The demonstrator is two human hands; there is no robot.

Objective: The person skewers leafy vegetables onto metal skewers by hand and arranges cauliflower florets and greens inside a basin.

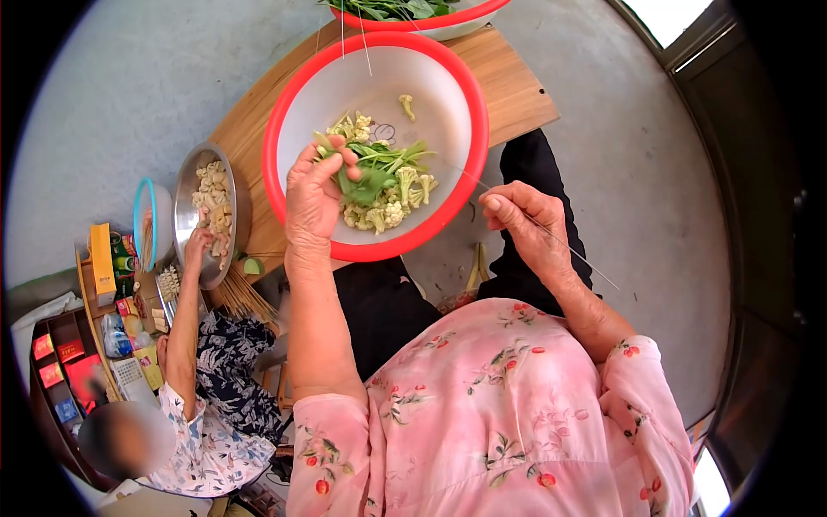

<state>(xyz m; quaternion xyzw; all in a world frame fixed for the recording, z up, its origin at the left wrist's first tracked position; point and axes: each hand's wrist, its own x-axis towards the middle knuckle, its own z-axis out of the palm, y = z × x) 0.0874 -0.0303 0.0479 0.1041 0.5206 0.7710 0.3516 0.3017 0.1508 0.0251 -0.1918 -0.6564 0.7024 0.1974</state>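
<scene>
My left hand (314,194) is over the left side of a white basin with a red rim (478,103), its fingers closed on leafy greens (372,184). Pale cauliflower florets (394,214) lie in the basin below and around the greens, with one floret (407,106) apart near the far side. To the right of the basin, my right hand (530,226) pinches a thin metal skewer (590,265) between thumb and fingers. One end of the skewer points toward the basin, the other sticks out past my wrist.
The basin stands on a wooden bench (508,82). Beyond it is a second red-rimmed basin (465,19) of greens. At left, a co-worker's hand (198,246) reaches into a steel bowl (185,185) of pale pieces. Several wooden sticks (241,295) lie nearby.
</scene>
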